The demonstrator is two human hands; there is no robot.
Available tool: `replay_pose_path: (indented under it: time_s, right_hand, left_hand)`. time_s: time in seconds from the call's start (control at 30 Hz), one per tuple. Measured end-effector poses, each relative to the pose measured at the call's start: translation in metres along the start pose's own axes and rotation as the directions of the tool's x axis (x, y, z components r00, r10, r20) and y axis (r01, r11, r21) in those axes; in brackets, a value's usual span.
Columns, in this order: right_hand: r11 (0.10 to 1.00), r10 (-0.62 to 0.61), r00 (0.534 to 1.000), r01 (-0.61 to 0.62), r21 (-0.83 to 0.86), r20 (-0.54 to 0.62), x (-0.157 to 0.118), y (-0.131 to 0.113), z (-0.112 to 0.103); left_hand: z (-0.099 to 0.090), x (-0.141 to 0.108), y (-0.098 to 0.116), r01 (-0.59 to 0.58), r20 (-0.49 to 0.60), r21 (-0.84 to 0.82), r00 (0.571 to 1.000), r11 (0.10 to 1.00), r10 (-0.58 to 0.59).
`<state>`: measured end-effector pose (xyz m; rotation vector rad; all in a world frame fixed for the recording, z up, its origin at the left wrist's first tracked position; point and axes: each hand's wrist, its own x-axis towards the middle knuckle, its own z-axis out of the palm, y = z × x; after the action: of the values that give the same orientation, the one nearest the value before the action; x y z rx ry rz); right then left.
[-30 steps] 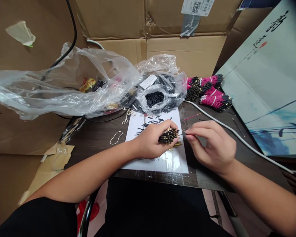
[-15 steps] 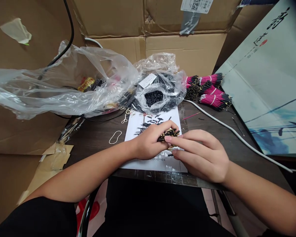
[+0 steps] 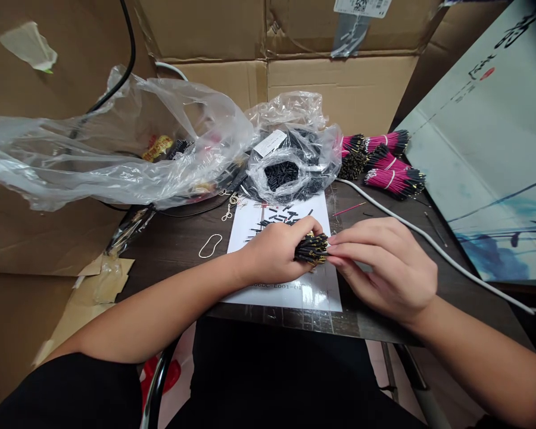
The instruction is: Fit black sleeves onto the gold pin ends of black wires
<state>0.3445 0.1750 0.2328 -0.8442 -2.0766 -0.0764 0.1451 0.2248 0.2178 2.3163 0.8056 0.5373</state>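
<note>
My left hand is wrapped round a bundle of wires whose black-sleeved ends with gold-coloured tips point to the right. At those tips, the fingers of my right hand are pinched together; whether something small is between them I cannot make out. Under my hands lies a white printed sheet. Loose short black sleeves are scattered on its upper part. Behind the sheet, an open clear plastic bag holds many more black sleeves.
Tied bundles of pink wires lie at the back right, with a single pink wire nearer. A white cable crosses the table's right side. Rubber bands lie left of the sheet. Cardboard walls the back; a large plastic bag sprawls left.
My right hand has moved slightly right and its fingertips have closed together at the wire tips. The bundle in my left hand has turned, showing more of its black-sleeved ends.
</note>
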Motion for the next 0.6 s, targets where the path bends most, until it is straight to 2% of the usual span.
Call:
replay_pose_path:
  time_s: [0.23,0.6]
  right_hand:
    - [1.0,0.0,1.0,0.0,0.007,0.02,-0.002,0.0031,0.0018]
    - [0.999,-0.022,0.999,0.022,-0.023,0.038,-0.0007,0.0079,0.002]
  left_hand:
    - [-0.0001,0.0006,-0.0011,0.043,0.017,0.135,0.999,0.99,-0.046]
    - [-0.0018,0.002,-0.0014,0.061,0.023,0.245,0.997,0.968,-0.069]
